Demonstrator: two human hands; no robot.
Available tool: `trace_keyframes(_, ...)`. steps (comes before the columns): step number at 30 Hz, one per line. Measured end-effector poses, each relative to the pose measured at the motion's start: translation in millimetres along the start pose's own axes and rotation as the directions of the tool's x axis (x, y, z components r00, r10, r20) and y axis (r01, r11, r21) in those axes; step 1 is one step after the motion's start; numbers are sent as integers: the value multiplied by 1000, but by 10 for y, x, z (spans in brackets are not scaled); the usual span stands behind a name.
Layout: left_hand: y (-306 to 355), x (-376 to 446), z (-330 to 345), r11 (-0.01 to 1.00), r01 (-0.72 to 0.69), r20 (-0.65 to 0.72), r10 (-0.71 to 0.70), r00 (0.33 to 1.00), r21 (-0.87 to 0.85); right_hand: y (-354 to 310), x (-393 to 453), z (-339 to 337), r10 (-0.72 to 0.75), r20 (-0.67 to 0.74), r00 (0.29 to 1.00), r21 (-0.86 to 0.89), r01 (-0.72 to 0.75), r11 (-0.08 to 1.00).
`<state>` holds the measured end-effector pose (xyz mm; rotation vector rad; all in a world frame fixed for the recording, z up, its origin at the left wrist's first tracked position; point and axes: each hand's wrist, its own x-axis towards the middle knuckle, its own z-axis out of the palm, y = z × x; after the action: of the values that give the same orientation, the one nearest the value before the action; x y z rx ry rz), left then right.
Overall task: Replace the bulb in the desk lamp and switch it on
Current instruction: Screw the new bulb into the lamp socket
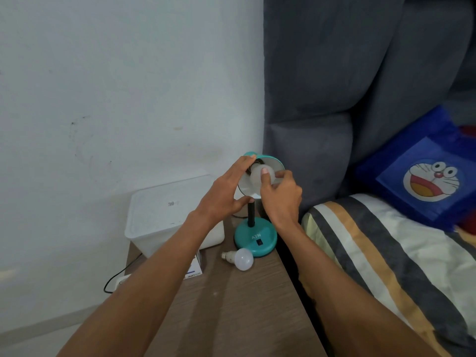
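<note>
A teal desk lamp stands on the brown bedside table [237, 305], its round base [255, 239] bearing a black switch [260, 242]. The shade [273, 161] is tipped toward me, white inside. My left hand [226, 191] grips the shade's left rim and back. My right hand [279, 194] has its fingers closed around a white bulb [257, 176] that sits in the shade's socket. A second white bulb [240, 258] lies on its side on the table in front of the base, screw cap pointing left.
A white lidded plastic box [164, 215] sits at the table's back left, with a small bulb carton [194, 269] beside it. A black cable [116, 279] runs off the left. A grey headboard [334, 73] and a bed with a striped pillow [373, 253] border the right.
</note>
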<state>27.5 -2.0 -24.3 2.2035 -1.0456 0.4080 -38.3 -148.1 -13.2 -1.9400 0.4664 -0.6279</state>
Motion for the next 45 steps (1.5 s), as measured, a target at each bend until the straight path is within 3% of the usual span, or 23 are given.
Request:
trace_keyframes(6,27,4,15,1000,-17,0,17,1000,-3,-17,-23,40,-81,-69,994,1,81,997)
trace_keyframes(10,14,7,26,1000,-12,-9,12,1000,-11,-29,-53,36,-131,-1,991,-3,131,991)
trace_keyframes(16,38,-13,0,1000,-13,-23,12,1000,-20,1,-13,14,45,-7,999,-42,-45,998)
trace_keyframes(26,20,20,40,1000,-9,-7,9,1000,-13,35,-32,60,-115,-17,993,23,115,993)
trace_keyframes(33,32,2,30,1000,-14,-11,14,1000,-16,6,1,64,113,-52,992,58,-110,992)
trace_keyframes(38,16,20,15,1000,-8,-3,8,1000,0,-14,24,85,28,-115,993,66,-20,998)
trace_keyframes(41,15,25,35,1000,-14,-4,14,1000,-6,-32,7,100,-25,-72,997,75,30,997)
trace_keyframes(45,20,15,23,1000,-11,-10,11,1000,-18,-26,9,82,65,-33,997,105,-61,993)
